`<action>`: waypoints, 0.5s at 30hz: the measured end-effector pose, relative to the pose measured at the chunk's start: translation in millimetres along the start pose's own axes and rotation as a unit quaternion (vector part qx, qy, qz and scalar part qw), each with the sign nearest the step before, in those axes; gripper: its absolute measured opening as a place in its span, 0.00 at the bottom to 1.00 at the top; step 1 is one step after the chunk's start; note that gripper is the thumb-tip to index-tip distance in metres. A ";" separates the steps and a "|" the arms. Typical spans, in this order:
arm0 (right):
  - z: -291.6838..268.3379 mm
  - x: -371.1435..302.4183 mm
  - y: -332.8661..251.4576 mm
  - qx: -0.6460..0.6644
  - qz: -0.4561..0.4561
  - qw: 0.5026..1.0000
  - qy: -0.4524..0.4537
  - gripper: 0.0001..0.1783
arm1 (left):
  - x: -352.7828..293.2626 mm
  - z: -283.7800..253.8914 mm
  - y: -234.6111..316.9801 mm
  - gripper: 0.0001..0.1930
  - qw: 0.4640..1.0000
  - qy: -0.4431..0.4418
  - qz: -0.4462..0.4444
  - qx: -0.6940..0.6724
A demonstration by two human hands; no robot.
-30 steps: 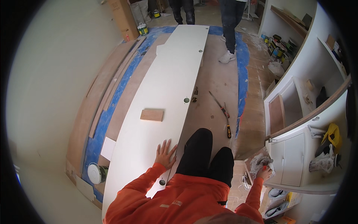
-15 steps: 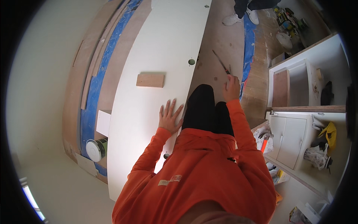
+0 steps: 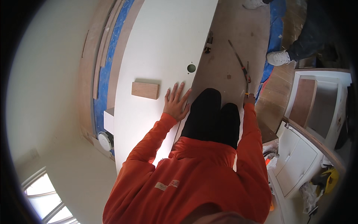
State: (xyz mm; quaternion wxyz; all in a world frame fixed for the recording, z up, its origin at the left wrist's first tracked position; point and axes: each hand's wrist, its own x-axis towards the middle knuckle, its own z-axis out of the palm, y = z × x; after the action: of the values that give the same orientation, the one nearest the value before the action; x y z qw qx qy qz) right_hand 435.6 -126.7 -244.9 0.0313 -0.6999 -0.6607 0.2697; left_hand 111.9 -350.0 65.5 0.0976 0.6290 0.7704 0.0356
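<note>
My left hand (image 3: 176, 101) rests flat, fingers spread, on a long white panel (image 3: 160, 41), close to its right edge. A rectangular wood block (image 3: 145, 90) lies on the panel, left of my fingertips. By my right knee, my right hand (image 3: 249, 99) is low at the floor, its fingers curled on a slim tool with a yellow part (image 3: 246, 94). Most of that tool is hidden by the hand. Just beyond lies a long narrow-bladed tool (image 3: 240, 61) with a red and black handle; whether it is a saw or a file I cannot make out.
A round hole (image 3: 191, 68) pierces the panel near its edge. Another person's white shoe (image 3: 279, 58) stands by blue sheeting (image 3: 276, 33) at right. White cabinets (image 3: 298, 158) stand to my right. A lidded tub (image 3: 105, 141) is left of the panel.
My right hand has drawn back from the red and black handle, which now lies apart from it. The other person's feet have shifted. My left hand stays on the panel.
</note>
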 end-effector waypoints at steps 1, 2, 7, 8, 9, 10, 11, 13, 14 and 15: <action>-3.6 3.0 6.2 -0.002 -0.014 1.000 0.002 0.23 | 1.1 1.0 1.1 0.32 1.000 -0.007 -0.008 -0.005; -8.4 5.9 13.4 -0.003 -0.027 1.000 0.005 0.22 | 0.8 2.4 0.2 0.31 1.000 -0.014 -0.014 -0.010; -29.7 -10.6 -36.3 -0.092 -0.121 0.986 -0.070 0.25 | -5.3 2.5 -3.2 0.30 0.999 -0.039 -0.034 -0.011; -31.2 -15.2 -45.9 -0.110 -0.104 0.984 -0.091 0.26 | -4.3 1.5 -3.2 0.30 0.998 -0.041 -0.034 -0.013; -31.8 -13.7 -56.9 -0.126 -0.092 0.981 -0.113 0.26 | -8.5 1.0 -4.0 0.30 0.998 -0.042 -0.041 -0.010; -25.2 -2.2 -54.5 -0.125 -0.103 0.983 -0.084 0.26 | -8.7 4.3 -4.6 0.31 0.999 -0.035 -0.037 -0.009; -16.2 5.9 -52.8 -0.124 -0.114 0.984 -0.056 0.25 | -7.5 8.1 -6.5 0.31 0.999 -0.030 -0.034 -0.008; -2.2 -6.0 -46.9 -0.104 -0.109 0.987 -0.047 0.24 | -2.2 3.1 -5.5 0.31 0.999 -0.029 -0.031 -0.005; 1.5 -6.7 -52.8 -0.083 -0.095 0.991 -0.053 0.23 | -3.4 1.7 -4.3 0.30 0.999 -0.030 -0.032 -0.005; 0.7 1.0 -60.6 -0.062 -0.085 0.993 -0.048 0.22 | -5.7 3.2 -6.0 0.30 0.999 -0.017 -0.030 -0.011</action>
State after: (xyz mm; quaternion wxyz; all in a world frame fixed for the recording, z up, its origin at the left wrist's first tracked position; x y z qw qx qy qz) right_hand 380.3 -118.4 -221.6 -0.0214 -0.6282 -0.7337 0.2580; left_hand 107.8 -357.0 61.9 0.1182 0.6048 0.7869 0.0307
